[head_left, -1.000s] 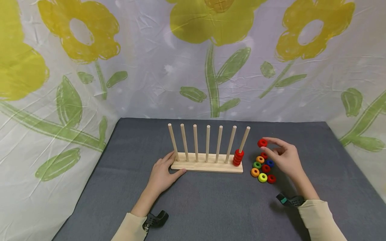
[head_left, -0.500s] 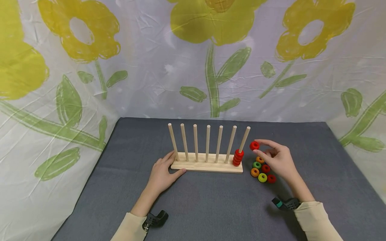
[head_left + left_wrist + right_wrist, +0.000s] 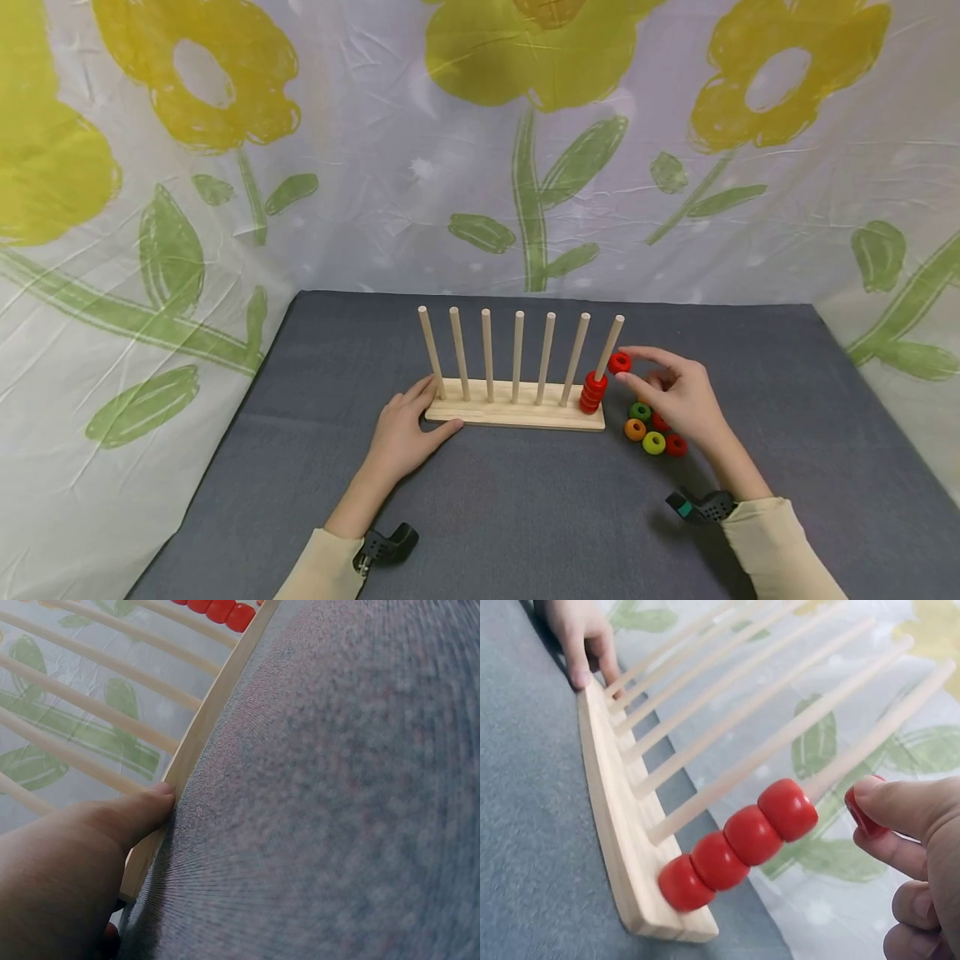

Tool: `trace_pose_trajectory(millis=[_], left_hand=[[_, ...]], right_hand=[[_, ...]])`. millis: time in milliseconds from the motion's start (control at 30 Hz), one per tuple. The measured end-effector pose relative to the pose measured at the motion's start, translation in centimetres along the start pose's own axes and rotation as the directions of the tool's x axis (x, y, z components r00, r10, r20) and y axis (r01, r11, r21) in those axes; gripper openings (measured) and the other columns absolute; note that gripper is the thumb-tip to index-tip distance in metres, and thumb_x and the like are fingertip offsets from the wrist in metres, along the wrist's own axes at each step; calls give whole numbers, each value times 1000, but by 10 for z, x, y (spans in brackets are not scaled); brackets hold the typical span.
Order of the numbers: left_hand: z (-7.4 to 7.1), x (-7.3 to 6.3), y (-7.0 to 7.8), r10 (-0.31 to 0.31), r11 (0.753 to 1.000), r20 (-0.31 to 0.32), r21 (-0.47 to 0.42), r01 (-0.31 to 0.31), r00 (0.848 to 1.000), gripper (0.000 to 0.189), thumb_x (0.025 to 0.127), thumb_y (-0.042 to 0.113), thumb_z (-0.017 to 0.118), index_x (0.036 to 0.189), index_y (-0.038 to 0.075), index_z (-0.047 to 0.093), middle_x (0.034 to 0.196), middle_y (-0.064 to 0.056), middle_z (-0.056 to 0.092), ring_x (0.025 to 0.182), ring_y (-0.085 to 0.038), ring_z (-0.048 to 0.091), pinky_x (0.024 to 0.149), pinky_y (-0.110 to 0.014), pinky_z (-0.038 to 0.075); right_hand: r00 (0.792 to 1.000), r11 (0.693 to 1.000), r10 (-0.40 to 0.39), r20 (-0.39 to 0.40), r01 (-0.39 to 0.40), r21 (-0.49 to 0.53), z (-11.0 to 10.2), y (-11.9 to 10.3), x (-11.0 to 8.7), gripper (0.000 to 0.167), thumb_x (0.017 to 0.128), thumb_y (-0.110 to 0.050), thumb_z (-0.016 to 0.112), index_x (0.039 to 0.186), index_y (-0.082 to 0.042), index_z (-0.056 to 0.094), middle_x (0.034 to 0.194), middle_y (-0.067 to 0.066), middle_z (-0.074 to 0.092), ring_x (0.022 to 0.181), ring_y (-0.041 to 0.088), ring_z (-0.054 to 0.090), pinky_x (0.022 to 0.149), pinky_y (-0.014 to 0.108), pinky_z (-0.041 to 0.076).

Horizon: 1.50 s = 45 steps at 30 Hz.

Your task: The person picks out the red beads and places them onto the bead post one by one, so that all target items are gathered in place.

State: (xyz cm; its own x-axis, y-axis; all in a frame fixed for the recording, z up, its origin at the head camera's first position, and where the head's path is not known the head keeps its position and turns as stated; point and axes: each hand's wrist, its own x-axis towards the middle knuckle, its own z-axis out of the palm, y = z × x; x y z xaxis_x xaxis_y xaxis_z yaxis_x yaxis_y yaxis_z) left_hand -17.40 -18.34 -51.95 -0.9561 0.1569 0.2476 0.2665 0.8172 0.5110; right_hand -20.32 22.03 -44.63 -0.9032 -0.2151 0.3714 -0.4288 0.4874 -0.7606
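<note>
A wooden peg stand (image 3: 517, 414) with several upright pegs sits on the table. At its left end my left hand (image 3: 405, 425) holds the base, thumb on the front edge and fingers behind. Several red beads (image 3: 754, 835) are stacked on the rightmost peg (image 3: 610, 346). My right hand (image 3: 686, 396) pinches another red bead (image 3: 619, 362) between thumb and forefinger. That bead is close beside the rightmost peg, above the stack; in the right wrist view the thumb (image 3: 900, 806) covers part of it.
Loose beads lie right of the stand, among them a green bead (image 3: 640, 412), an orange bead (image 3: 635, 430), a yellow bead (image 3: 654, 442) and a red bead (image 3: 677, 445). My right hand hides others. A flowered cloth (image 3: 375, 208) hangs behind the dark table (image 3: 517, 525).
My right hand has moved left with the red bead, from over the loose beads to the rightmost peg. My left hand and the peg stand have stayed put.
</note>
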Motion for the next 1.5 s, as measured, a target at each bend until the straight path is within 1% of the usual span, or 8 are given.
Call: trace_pose_trajectory(millis=[133,300,533,667,900,1167,1367,1500], left_hand=[[-1,-1,1,-5,1000,-3,-5,5,1000,82,89,49,77,149,1,51,152,-17,47,117,-40,54,97,-57,41],[-1,-2,1,-5,1000,-3,1,5,1000,82,89,50,77,149,1,51,152,-16,47,116,-39,54,97,-55,42],[0,-1,2,-3,1000,-3,1,3,1000,83,88,51,77,149,1,51,152,-16,47,114,-39,55,96,-55,42],[0,-1,1,0,1000,-5,6,0,1000,83,88,51,77,149,1,51,152,-16,47,114,-39,55,96,-55,42],[1,-2,0,-5,1000,-4,4,5,1000,83,88,51,77,149,1,51,152,-16,47,114,-39,55,95,-55,42],[2,-1,0,-5,1000,9,10,5,1000,83,88,52,76,150,3,50,153,-15,45,113,-38,55,95,-53,42],[1,-1,-1,0,1000,1,8,0,1000,83,88,51,77,149,2,50,153,-16,46,113,-38,55,96,-55,42],[0,0,-1,1,1000,4,2,-1,1000,83,89,51,76,150,2,50,153,-16,46,115,-40,54,97,-56,41]], right_hand=[[1000,1000,-10,6,10,10,3,-6,7,37,91,-13,80,126,-17,72,50,-1,37,42,11,29,39,30,28],[1000,1000,-23,-8,23,-2,6,-19,13,38,90,-4,79,127,-7,70,50,0,38,42,6,31,39,30,29],[997,998,-63,-39,62,-18,-1,-57,14,32,88,6,76,120,5,70,50,2,39,42,5,31,39,28,29],[994,997,-81,-68,82,10,-3,-64,17,33,87,8,76,120,6,70,49,2,37,43,4,29,39,29,27],[989,993,-77,-127,87,78,-8,-73,25,34,89,8,74,123,5,70,48,3,35,41,10,29,39,31,26],[973,977,-130,-192,159,143,-12,-77,33,34,91,9,71,125,8,67,47,5,33,39,13,29,37,30,25],[969,972,-117,-219,157,174,-12,-80,35,33,93,8,70,126,8,67,48,4,33,40,14,29,38,30,25],[964,960,-122,-238,175,217,-13,-83,37,32,93,8,69,125,9,66,48,3,32,41,14,29,39,29,23]])
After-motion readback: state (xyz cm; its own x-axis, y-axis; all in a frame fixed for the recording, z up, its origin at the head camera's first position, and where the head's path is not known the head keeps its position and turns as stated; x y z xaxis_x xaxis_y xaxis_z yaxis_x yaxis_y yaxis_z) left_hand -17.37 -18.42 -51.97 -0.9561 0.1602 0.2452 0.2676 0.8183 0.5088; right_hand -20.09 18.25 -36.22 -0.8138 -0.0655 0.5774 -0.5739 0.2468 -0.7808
